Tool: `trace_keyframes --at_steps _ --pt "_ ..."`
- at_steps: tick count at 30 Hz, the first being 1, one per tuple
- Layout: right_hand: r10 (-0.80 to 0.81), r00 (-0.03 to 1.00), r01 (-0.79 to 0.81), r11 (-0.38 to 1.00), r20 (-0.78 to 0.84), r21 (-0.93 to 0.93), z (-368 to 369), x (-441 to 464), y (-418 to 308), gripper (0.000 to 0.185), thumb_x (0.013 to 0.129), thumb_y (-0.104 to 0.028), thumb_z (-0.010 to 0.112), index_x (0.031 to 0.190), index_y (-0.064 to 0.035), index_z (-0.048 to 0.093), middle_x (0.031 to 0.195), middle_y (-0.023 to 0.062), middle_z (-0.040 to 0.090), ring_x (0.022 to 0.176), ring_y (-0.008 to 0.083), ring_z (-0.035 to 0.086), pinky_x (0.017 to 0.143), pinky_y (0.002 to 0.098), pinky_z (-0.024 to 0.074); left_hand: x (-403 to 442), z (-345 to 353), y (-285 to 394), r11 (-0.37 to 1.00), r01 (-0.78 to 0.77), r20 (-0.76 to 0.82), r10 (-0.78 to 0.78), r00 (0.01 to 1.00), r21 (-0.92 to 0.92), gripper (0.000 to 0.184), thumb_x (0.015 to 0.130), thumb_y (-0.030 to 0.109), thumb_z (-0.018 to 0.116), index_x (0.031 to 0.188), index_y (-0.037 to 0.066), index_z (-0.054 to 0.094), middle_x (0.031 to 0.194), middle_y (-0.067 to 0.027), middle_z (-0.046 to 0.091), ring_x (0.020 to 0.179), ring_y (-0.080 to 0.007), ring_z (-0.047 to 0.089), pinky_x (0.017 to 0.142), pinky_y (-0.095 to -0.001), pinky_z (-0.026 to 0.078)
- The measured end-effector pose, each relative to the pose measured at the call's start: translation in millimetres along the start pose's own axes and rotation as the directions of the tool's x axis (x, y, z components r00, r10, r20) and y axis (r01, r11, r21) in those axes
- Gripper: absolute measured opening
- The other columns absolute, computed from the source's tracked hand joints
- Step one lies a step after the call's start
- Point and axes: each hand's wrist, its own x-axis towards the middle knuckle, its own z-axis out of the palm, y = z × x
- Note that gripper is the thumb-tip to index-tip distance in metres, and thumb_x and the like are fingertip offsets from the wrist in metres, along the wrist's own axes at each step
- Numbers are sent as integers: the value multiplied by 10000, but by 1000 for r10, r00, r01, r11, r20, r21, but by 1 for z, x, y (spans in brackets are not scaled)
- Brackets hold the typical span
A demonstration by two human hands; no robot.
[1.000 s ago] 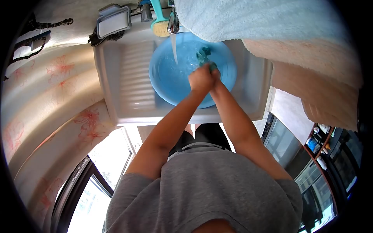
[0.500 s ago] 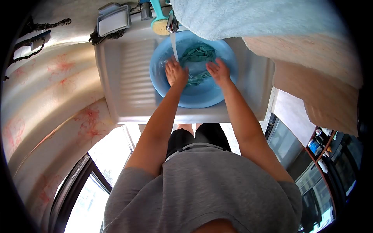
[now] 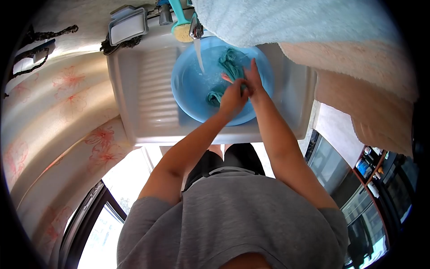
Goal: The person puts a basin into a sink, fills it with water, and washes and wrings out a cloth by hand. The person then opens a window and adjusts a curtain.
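Observation:
A wet teal cloth [image 3: 231,67] is bunched in the blue basin [image 3: 186,96], with one end spilling into the water and another bunch near the basin's front. My left hand [image 3: 234,97] is closed around the cloth's middle. Against it, my right hand [image 3: 253,84] has its fingers spread apart; the cloth lies across it, and part of its palm is hidden. Water runs from the faucet [image 3: 196,28] into the basin, left of the cloth.
The basin stands in a white sink with a ribbed washboard [image 3: 156,85] on its left. Behind are a scrub brush [image 3: 181,29] and a soap dish [image 3: 128,28]. Towels [image 3: 295,22] hang at the right, and a flowered curtain [image 3: 71,96] hangs at the left.
My hands were apart over the water, both open. My left hand has moved right and closed on the cloth, which is now lifted and gathered between my hands.

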Motion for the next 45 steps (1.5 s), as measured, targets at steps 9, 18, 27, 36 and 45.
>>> trace_keyframes --at_steps 9,18,27,36,45 --pt "-16 999 26 979 -50 203 -33 17 54 324 1017 -384 430 920 -113 578 887 85 593 707 195 549 622 354 474 3 -1 12 918 137 -181 -73 981 372 216 922 343 553 958 153 651 789 -147 678 746 -375 652 648 -475 504" --pt "-600 696 290 737 -394 -611 -1 4 4 469 896 -288 651 1294 -80 515 1209 112 588 984 262 628 833 337 508 27 -47 -126 753 557 -506 -348 789 350 405 939 366 556 1259 126 493 1037 -185 651 852 -415 675 736 -494 545" --pt "-535 676 22 702 -507 -712 -48 22 15 506 927 -315 612 1367 -99 487 1301 164 554 1169 294 545 952 389 448 44 -21 -152 607 -39 -45 123 991 794 544 848 256 669 1304 29 481 1130 -231 605 1050 -395 601 870 -478 520" --pt "-57 966 31 994 -251 -107 23 6 13 761 894 -669 503 1358 -66 473 1224 225 566 1042 338 596 939 487 470 -36 19 6 995 -68 -175 79 981 70 378 839 172 673 1153 15 532 1014 -263 633 953 -442 608 785 -481 482" --pt "16 860 -31 999 -510 -21 22 -9 51 326 985 -406 470 905 -118 598 808 19 615 679 178 610 585 358 527 -1 -8 -33 903 74 -342 84 936 424 228 955 332 513 977 121 596 786 -156 668 728 -391 644 643 -490 495"
